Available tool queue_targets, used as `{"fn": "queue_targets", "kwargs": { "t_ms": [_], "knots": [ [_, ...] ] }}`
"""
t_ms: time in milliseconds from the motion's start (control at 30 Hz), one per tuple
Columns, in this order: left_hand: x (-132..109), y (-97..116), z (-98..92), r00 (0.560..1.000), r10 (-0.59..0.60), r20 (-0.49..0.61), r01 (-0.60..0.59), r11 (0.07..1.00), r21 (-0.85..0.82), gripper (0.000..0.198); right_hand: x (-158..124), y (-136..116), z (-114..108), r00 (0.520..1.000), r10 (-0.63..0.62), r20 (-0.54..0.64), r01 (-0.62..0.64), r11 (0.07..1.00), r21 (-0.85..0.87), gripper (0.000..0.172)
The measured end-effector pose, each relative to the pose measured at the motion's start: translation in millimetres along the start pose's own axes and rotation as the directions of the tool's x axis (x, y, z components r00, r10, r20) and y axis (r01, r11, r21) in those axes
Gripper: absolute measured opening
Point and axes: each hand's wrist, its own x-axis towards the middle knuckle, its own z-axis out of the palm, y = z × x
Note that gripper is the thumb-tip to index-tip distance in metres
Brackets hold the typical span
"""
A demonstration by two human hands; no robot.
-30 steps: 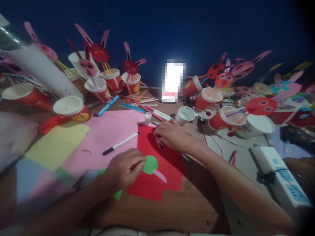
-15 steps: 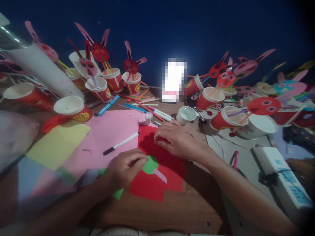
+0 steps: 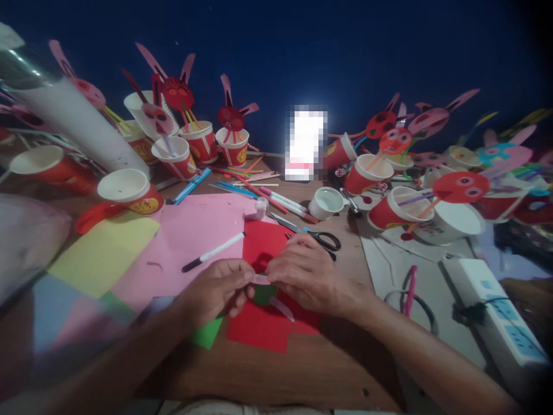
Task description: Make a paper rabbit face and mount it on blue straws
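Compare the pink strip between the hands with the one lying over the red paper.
The held pink strip is gripped between the left hand and the right hand; the lying pink strip is untouched, over the red paper.
The held strip runs nearly level across the view; the lying strip slants down rightward.
The held strip's ends are hidden; the lying strip shows a tapered end.
Both are pale pink and narrow.

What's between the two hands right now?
In the head view, a small pale pink strip spans the gap from left hand to right hand; below it in the picture, a green disc shows on red paper.
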Motion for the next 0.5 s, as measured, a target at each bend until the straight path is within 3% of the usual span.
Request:
{"fn": "queue_targets", "kwargs": {
  "t_ms": [133,267,367,500],
  "knots": [
    [1,-3,-7.5,0.991,0.125,-0.04,-0.111,0.962,0.25,0.027,-2,-3,-2,0.982,0.19,0.014,-0.19,0.966,0.177,0.015],
    [0,-4,-5.8,0.961,0.262,-0.083,-0.185,0.841,0.509,0.019,-1,-8,-1,0.85,0.515,0.111,-0.513,0.759,0.401,0.015],
    [-2,-4,0.8,0.943,0.329,-0.052,-0.235,0.769,0.595,0.017,1,-11,5,0.764,0.587,0.267,-0.639,0.632,0.437,0.022],
    [-3,-4,5.1,0.932,0.361,-0.028,-0.259,0.719,0.645,0.02,2,-14,11,0.716,0.619,0.323,-0.698,0.623,0.353,0.014]
  ]
}}
